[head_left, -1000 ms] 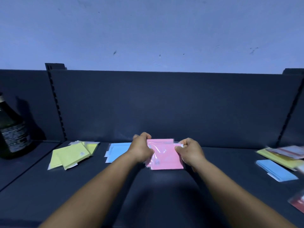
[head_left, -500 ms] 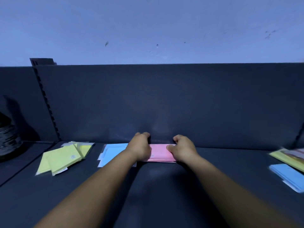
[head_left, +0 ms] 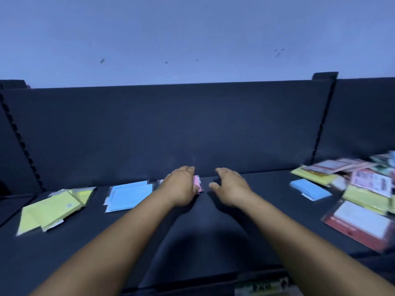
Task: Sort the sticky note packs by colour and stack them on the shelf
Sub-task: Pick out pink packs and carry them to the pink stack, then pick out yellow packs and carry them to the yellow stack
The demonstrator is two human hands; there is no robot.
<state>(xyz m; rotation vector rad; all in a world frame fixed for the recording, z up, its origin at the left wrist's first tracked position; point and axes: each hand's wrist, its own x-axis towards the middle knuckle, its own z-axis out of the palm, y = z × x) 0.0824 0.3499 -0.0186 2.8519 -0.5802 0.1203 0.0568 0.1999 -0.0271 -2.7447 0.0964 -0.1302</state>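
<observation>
Pink pack [head_left: 197, 185]: lay flat on shelf [head_left: 209, 227], right of blue stack [head_left: 128, 196]. Left hand [head_left: 181, 186] rested open on it; right hand [head_left: 229, 186] open, empty. Risk: withdrawing left hand might drag it askew.

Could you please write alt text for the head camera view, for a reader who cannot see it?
Two bare forearms reach over a dark shelf; the left hand rests on pink packs, the right hand open beside them. Blue packs and yellow packs lie left; a mixed pile lies right.

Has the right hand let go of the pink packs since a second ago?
Yes. The right hand has come off the pink packs, now open to their right on the shelf.
</observation>
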